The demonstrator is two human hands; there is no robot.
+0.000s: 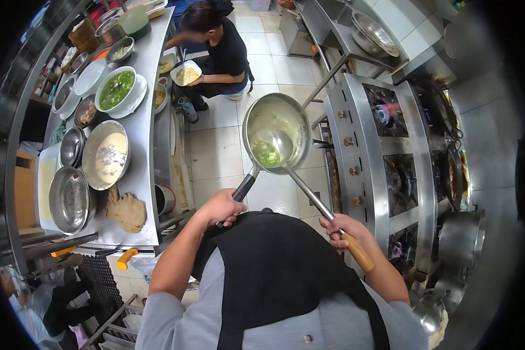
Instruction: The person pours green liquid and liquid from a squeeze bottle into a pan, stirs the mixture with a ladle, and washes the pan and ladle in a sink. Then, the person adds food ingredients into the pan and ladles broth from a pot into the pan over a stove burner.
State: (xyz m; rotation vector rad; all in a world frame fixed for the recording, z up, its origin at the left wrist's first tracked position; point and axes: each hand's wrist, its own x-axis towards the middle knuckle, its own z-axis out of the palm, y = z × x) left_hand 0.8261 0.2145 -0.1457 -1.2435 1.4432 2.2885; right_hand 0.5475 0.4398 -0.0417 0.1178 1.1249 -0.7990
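My left hand [223, 207] is wrapped round the black handle of a metal saucepan [252, 116], held out in front of my apron above the floor. In my right hand [345, 229] is a ladle [312, 195] with a steel shaft and a wooden grip end. The ladle's bowl rests inside the pan, over a small amount of green, wet food [266, 154] low on its left side. Pale residue coats the pan's inner wall.
On the left, a steel counter [143, 116] holds a bowl of green soup [116, 88], a bowl with pale batter [107, 154], metal bowls [69, 200] and a brown cloth [126, 212]. A seated person [216, 55] holds a white bowl [186, 73]. A gas stove [347, 111] with a lit burner stands right.
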